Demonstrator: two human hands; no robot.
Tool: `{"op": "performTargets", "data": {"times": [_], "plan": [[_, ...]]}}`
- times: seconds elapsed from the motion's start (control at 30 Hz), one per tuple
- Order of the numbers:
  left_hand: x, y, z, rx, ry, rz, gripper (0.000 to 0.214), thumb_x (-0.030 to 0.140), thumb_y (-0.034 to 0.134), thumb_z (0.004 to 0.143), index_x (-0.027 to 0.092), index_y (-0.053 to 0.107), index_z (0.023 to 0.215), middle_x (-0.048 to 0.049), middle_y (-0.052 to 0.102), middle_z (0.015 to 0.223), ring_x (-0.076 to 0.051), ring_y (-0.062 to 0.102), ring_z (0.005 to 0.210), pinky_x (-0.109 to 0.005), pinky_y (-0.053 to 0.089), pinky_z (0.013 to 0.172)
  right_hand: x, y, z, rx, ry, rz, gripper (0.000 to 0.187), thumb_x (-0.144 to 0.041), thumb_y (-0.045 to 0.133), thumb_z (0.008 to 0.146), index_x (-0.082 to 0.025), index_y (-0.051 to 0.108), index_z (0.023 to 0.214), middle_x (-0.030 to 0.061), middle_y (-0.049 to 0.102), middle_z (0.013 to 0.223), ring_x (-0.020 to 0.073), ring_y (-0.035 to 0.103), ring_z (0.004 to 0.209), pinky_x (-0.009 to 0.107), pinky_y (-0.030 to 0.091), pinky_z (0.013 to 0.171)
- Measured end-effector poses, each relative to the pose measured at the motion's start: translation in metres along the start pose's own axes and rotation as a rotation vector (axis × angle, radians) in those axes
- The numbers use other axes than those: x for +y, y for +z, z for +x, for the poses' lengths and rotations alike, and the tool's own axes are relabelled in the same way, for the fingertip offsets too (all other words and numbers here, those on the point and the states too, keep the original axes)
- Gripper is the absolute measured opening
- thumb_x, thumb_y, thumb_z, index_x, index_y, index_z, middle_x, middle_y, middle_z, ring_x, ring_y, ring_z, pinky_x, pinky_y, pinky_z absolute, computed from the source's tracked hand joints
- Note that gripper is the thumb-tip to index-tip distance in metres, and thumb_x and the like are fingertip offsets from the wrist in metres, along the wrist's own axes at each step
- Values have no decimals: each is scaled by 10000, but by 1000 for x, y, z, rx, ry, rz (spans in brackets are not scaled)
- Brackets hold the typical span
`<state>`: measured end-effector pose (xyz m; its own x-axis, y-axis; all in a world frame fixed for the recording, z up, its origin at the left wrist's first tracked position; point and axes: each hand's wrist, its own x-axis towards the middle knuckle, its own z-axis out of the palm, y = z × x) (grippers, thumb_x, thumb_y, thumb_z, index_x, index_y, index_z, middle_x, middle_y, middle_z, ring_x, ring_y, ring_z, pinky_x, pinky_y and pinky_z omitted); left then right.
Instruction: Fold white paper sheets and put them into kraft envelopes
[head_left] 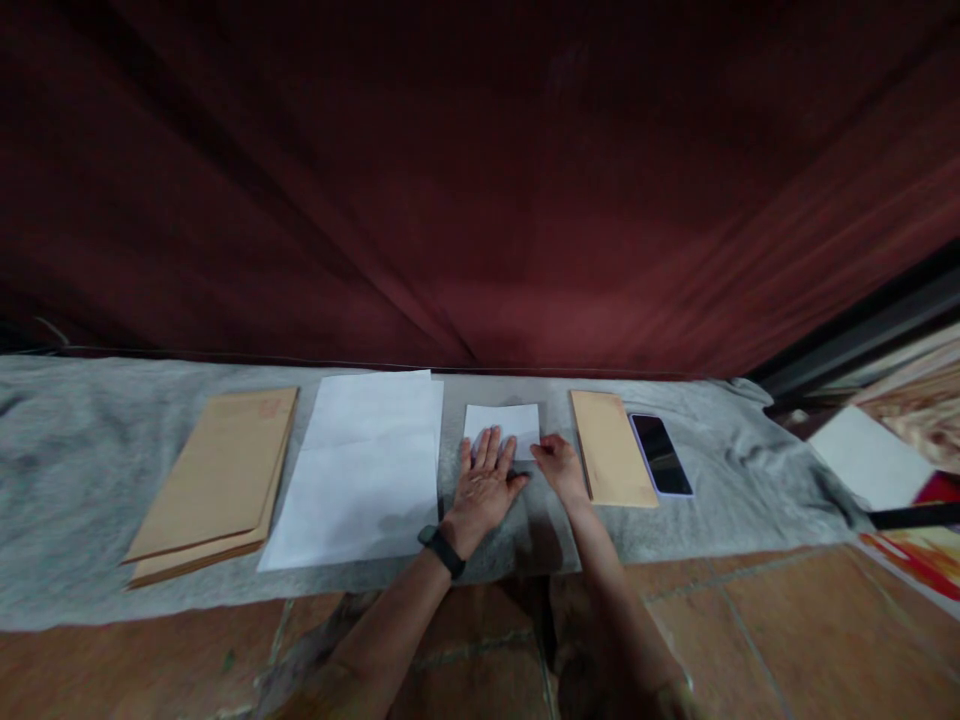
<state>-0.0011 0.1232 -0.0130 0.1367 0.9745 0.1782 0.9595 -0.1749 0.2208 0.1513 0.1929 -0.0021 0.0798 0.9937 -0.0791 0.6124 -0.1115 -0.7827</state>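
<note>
A small white folded sheet of paper (501, 416) lies flat on the grey cloth in front of me. My left hand (485, 484), with a dark watch on its wrist, rests on the paper's lower part, palm down and fingers spread. My right hand (559, 466) is at the paper's lower right corner, its fingers pinched together on the edge there. To the left of my hands lies a stack of large white sheets (360, 470). Just right of my right hand is a small pile of brown envelopes (615, 450).
A thicker stack of larger brown envelopes (217, 465) sits at the left. A phone (661, 455) lies beside the right-hand envelopes. Grey cloth (750, 470) covers the surface, with a dark red curtain (480, 200) behind it. Tiled floor (780, 610) shows at the front.
</note>
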Motion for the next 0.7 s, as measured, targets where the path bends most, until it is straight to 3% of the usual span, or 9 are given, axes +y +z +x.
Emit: {"op": "performTargets", "data": {"times": [0.13,0.3,0.5,0.6,0.7], "plan": [[-1,1,-2,-14,-76,14,757,547,424,981,91,313,1575,-205,267,1648,-309,228,1548,-555,189,1250,-5,-3,-4,-44,53,141,141,-341,597,751,-210,593,698,-27,585,527,143,546,471,229,366,454],[-3,-12,-2,-8,-162,28,778,486,475,955,33,308,1564,-237,300,1629,-333,238,1542,-546,187,1253,-13,-11,-8,-48,65,277,235,-440,632,688,-215,567,672,-39,543,493,128,489,442,235,340,435],[16,-41,1,87,-55,-39,670,305,446,969,59,289,1572,-184,290,1651,-281,240,1546,-475,235,1257,-38,-18,-24,-30,-76,545,325,-521,680,681,-229,541,712,-83,486,499,109,450,459,232,357,476],[24,-51,3,143,-82,-104,650,187,393,956,77,262,1583,-183,307,1645,-272,280,1533,-458,304,1228,-53,-16,-40,-90,-189,574,330,-515,699,724,-224,545,699,-70,512,563,107,479,515,234,411,544],[23,-59,9,183,-113,-303,612,122,365,940,112,352,1552,-167,418,1594,-262,392,1480,-449,353,1202,-62,-16,-50,-122,-244,609,354,-563,635,809,-220,576,750,-33,575,647,132,558,616,244,475,622]]}}
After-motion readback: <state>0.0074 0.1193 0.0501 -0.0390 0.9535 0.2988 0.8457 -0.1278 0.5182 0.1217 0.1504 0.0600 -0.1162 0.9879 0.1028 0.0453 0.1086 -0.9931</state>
